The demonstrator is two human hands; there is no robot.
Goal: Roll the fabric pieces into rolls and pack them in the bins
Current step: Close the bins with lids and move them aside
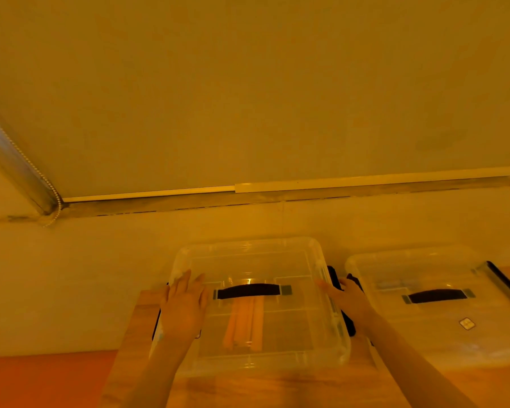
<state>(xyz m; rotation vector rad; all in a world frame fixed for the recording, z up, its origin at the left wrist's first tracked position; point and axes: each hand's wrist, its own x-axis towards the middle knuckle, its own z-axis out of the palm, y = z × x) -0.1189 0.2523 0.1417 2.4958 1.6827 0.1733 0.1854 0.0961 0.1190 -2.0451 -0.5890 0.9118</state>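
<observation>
A: From the head view, where are your hands?

B: Your left hand point(186, 304) lies flat on the lid of the near clear bin point(259, 307), fingers straight and spread, pressing near its left edge. Your right hand point(346, 298) is at the bin's right rim, fingers stretched along the edge; whether it grips the rim you cannot tell.

A: And the fabric?

B: Pale orange fabric rolls point(243, 326) lie side by side inside that bin, seen through the lid, below its black handle point(249, 290).

A: What else is around you?

B: A second clear bin point(436, 304) with its lid on stands just to the right, both on the wooden table point(277, 390). Something dark point(346, 319) sits between the bins, too hidden to name.
</observation>
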